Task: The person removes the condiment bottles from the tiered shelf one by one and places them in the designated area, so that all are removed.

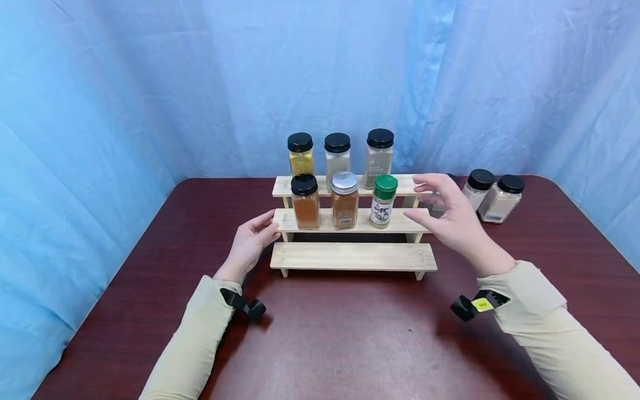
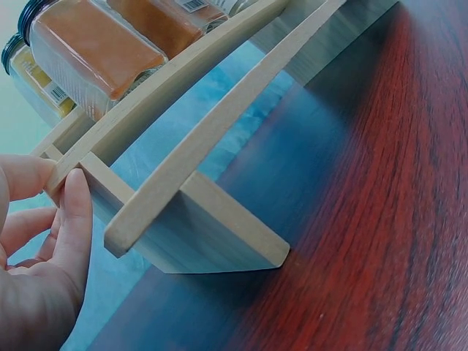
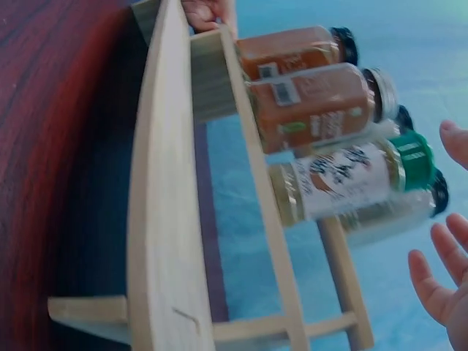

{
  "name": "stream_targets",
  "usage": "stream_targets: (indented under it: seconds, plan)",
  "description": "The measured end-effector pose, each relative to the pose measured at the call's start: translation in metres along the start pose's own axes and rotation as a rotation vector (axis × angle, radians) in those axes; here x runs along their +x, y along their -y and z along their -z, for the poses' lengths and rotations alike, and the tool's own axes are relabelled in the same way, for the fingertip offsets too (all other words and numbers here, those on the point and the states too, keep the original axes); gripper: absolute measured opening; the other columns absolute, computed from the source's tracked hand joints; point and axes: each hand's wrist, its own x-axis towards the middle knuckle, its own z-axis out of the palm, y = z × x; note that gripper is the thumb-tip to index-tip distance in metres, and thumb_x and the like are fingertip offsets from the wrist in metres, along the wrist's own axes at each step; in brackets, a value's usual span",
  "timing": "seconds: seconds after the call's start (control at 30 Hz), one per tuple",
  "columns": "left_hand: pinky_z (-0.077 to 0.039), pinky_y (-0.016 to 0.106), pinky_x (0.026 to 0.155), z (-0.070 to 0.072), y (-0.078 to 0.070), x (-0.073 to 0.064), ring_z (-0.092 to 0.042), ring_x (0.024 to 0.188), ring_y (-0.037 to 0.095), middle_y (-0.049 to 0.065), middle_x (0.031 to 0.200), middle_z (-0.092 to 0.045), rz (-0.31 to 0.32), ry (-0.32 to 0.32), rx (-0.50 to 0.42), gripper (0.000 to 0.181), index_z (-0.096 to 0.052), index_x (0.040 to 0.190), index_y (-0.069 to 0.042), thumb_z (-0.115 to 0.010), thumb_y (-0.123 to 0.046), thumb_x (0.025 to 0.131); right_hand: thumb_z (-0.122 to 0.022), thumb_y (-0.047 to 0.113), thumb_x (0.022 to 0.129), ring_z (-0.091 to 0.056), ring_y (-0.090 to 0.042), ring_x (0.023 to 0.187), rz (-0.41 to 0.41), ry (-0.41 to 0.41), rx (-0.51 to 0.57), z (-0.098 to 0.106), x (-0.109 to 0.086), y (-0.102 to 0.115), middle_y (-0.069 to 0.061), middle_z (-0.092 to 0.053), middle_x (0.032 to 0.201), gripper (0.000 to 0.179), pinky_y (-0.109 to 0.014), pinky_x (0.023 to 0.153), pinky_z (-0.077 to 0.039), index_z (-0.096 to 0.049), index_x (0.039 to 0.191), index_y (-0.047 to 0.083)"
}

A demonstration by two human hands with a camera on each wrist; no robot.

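My left hand (image 1: 248, 243) pinches the left end of the middle step of a three-step wooden spice rack (image 1: 352, 256), thumb and fingers at its corner in the left wrist view. My right hand (image 1: 450, 216) is held off the rack's right end, fingers spread and holding nothing. Nearest to it on the middle step stands a green-capped spice jar (image 1: 382, 206). Beside that jar are a silver-capped jar (image 1: 345, 206) and a black-capped jar (image 1: 305, 208), both of orange-brown powder. On the top step stand a yellow jar (image 1: 301, 161), a pale jar (image 1: 338, 162) and a black pepper jar (image 1: 378, 162).
Right of the rack, two black-capped jars of pale powder, one upright-looking jar (image 1: 475, 191) and one tilted-looking jar (image 1: 500, 201), sit on the dark red table (image 1: 350, 344). Another dark-lidded jar is mostly hidden behind my right hand. A blue curtain (image 1: 250, 83) surrounds the table.
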Motion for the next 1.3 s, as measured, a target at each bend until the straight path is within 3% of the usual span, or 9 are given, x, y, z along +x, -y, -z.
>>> stream_targets:
  seconds: [0.1,0.33,0.9,1.3]
  plan:
    - [-0.054,0.013,0.076,0.002,0.0,0.0,-0.058,0.08,0.001,0.002,0.098,-0.048,0.004,-0.006,0.013,0.049,-0.04,0.142,0.001,-0.052,0.003,0.094,-0.071,-0.007,0.079,-0.046,-0.006,0.109,-0.017,0.005,-0.027,-0.009,0.003,0.0,-0.01,-0.045,0.126,0.056,-0.011,0.091,-0.044,-0.051,0.131,0.001]
    - [-0.054,0.014,0.076,0.005,0.001,-0.001,-0.059,0.081,0.001,0.002,0.099,-0.047,0.003,-0.01,0.028,0.049,-0.04,0.142,0.0,-0.051,0.003,0.095,-0.072,-0.003,0.08,-0.048,-0.03,0.112,-0.032,0.004,-0.01,-0.026,0.01,0.0,-0.019,-0.042,0.127,0.054,-0.054,0.092,-0.049,-0.051,0.13,0.002]
    - [-0.054,0.013,0.075,0.004,0.001,-0.002,-0.058,0.08,0.001,-0.001,0.096,-0.047,-0.006,0.014,0.003,0.049,-0.038,0.142,0.003,-0.05,0.004,0.095,-0.073,-0.001,0.08,-0.051,-0.031,0.112,-0.101,0.035,0.041,-0.045,0.009,-0.002,-0.018,-0.04,0.131,0.062,-0.05,0.093,-0.051,-0.045,0.136,0.005]
    - [-0.054,0.013,0.075,0.002,0.002,0.0,-0.057,0.08,0.001,-0.001,0.096,-0.047,-0.021,0.019,0.009,0.049,-0.038,0.142,0.003,-0.05,0.004,0.095,-0.072,0.001,0.082,-0.051,-0.034,0.113,-0.173,0.007,0.043,-0.053,0.005,-0.006,-0.018,-0.041,0.134,0.065,-0.051,0.09,-0.052,-0.041,0.138,0.009]
